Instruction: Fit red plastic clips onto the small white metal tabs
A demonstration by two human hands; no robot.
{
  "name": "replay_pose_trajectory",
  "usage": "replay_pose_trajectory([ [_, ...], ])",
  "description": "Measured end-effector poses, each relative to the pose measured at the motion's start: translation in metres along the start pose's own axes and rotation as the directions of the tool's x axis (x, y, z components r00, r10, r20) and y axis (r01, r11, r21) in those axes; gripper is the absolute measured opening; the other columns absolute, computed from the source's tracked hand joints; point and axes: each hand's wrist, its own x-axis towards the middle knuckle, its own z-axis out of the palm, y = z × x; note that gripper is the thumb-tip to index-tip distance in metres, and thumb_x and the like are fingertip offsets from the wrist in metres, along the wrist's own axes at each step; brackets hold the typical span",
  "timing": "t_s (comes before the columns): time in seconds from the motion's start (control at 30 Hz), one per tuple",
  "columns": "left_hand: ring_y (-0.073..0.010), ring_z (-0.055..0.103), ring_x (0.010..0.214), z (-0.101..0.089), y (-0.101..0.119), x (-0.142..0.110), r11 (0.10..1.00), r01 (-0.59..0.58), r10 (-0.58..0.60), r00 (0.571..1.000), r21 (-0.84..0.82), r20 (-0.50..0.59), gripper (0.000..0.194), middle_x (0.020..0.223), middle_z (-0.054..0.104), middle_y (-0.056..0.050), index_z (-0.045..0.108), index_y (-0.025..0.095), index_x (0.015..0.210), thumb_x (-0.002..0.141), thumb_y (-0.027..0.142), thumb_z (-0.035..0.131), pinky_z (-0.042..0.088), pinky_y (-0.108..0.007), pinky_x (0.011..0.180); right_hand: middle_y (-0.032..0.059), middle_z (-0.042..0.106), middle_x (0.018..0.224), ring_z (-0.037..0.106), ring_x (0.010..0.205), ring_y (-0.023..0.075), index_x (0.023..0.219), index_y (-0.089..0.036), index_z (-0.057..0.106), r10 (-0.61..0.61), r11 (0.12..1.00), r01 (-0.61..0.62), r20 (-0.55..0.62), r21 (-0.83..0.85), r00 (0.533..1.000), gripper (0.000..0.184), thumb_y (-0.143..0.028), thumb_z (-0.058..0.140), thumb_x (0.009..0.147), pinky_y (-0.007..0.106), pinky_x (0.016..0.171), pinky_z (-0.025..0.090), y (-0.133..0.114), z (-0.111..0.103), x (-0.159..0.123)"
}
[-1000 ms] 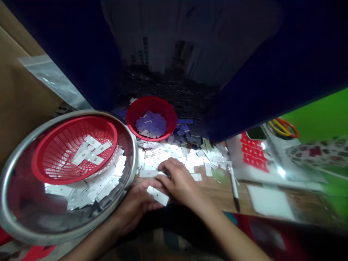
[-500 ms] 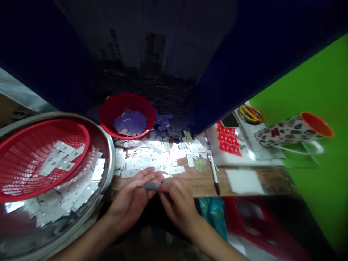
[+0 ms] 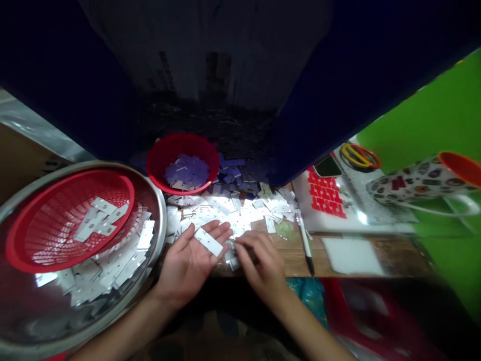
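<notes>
My left hand (image 3: 184,271) is palm up with its fingers stretched out, and a flat white rectangular plate (image 3: 209,242) with a small hole lies across the fingers. My right hand (image 3: 265,265) is beside it, fingers curled and thumb brought toward the fingertips. Small shiny pieces (image 3: 232,256) show at the right fingertips near the table edge; whether they are pinched or only touched is hard to see. Just beyond both hands, many similar flat plates (image 3: 240,213) are spread in a brightly lit heap.
Left, a red mesh basket (image 3: 22,220) with a few plates rests in a large metal basin (image 3: 162,215) holding more. A red bowl (image 3: 154,170) of plates stands behind the heap. Rightward are a marker (image 3: 305,243), white pad (image 3: 353,255), phone (image 3: 327,167), tape rolls (image 3: 358,156) and patterned mug (image 3: 413,183).
My left hand has opened flat, and the plate now lies with its white face showing. My right hand has moved slightly right, away from the plate. The view has shifted a little.
</notes>
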Motion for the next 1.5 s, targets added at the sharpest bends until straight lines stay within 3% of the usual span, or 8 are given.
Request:
replay_pose_trajectory([
  [0.27,-0.0288,0.062,0.112,-0.002,0.004,-0.003,0.985,-0.085,0.106,0.984,0.149,-0.141,0.033,0.115,0.067,-0.02,0.058,0.007,0.115,0.094,0.028,0.045,0.044,-0.045,0.102,0.0103,0.06,0.102,0.056,0.093,0.0278,0.105,-0.019,0.06,0.207,0.93,-0.151,0.137,-0.335,0.969,0.025,-0.033,0.062,0.086,0.042,0.081,0.041,0.021,0.013,0.013],
  [0.4,-0.0305,0.061,0.114,-0.002,0.002,-0.008,0.977,-0.034,0.073,0.981,0.21,-0.182,0.03,0.119,0.065,-0.022,0.059,0.007,0.113,0.092,0.025,0.049,0.044,-0.045,0.103,0.0049,0.062,0.087,0.057,0.083,0.0218,0.087,-0.019,0.059,0.241,0.952,-0.21,0.124,-0.222,0.962,0.006,-0.025,0.061,0.085,0.035,0.076,0.04,0.021,0.014,0.016],
  [0.53,-0.0326,0.056,0.121,0.003,0.0,-0.011,0.977,0.061,-0.025,0.984,0.205,-0.175,0.033,0.125,0.062,-0.023,0.057,0.006,0.116,0.092,0.027,0.049,0.043,-0.044,0.104,-0.0003,0.061,0.073,0.054,0.067,0.0156,0.076,-0.02,0.056,0.268,0.962,-0.266,0.011,-0.059,0.963,0.011,-0.021,0.06,0.087,0.031,0.072,0.038,0.012,0.008,0.016],
  [0.7,-0.0315,0.05,0.127,0.005,-0.001,-0.008,0.987,0.071,-0.055,0.992,0.144,-0.112,0.04,0.135,0.057,-0.02,0.052,0.009,0.126,0.094,0.031,0.045,0.044,-0.045,0.103,0.0015,0.068,0.089,0.061,0.085,0.0192,0.093,-0.022,0.058,0.076,0.997,-0.075,0.101,-0.017,0.992,0.008,-0.028,0.061,0.088,0.034,0.082,0.035,-0.015,0.003,0.011],
  [0.8,-0.0314,0.05,0.128,0.001,0.001,-0.003,0.992,0.009,0.006,0.994,0.127,-0.113,0.042,0.136,0.056,-0.02,0.05,0.009,0.129,0.095,0.032,0.044,0.045,-0.047,0.102,0.0029,0.068,0.092,0.061,0.085,0.0198,0.101,-0.021,0.056,0.113,0.993,-0.116,0.13,0.018,0.985,0.022,-0.036,0.063,0.087,0.034,0.081,0.037,-0.019,0.003,0.006],
  [1.1,-0.0311,0.047,0.13,-0.005,0.008,-0.003,0.988,-0.071,0.09,0.987,0.139,-0.134,0.041,0.139,0.054,-0.017,0.052,0.013,0.129,0.094,0.032,0.044,0.035,-0.054,0.109,0.0052,0.066,0.077,0.06,0.075,0.0233,0.088,-0.018,0.058,0.278,0.901,-0.168,0.234,-0.401,0.932,0.019,-0.031,0.069,0.08,0.034,0.073,0.037,-0.01,0.016,-0.001],
  [1.27,-0.031,0.051,0.127,-0.007,0.009,-0.006,0.983,-0.082,0.11,0.979,0.166,-0.17,0.039,0.135,0.058,-0.018,0.053,0.012,0.127,0.095,0.03,0.043,0.036,-0.054,0.108,0.0019,0.062,0.068,0.056,0.064,0.0179,0.084,-0.017,0.06,0.359,0.904,-0.273,0.238,-0.33,0.903,0.008,-0.021,0.064,0.077,0.029,0.065,0.037,-0.009,0.018,0.01],
  [1.5,-0.0296,0.054,0.125,-0.002,0.004,-0.008,0.981,-0.053,0.093,0.972,0.188,-0.216,0.04,0.129,0.063,-0.018,0.053,0.013,0.129,0.094,0.03,0.045,0.04,-0.051,0.107,-0.0055,0.049,0.052,0.043,0.047,0.0096,0.068,-0.019,0.059,0.575,0.765,-0.633,0.314,0.123,0.756,0.013,-0.03,0.06,0.076,0.021,0.048,0.03,0.007,0.007,0.032],
])
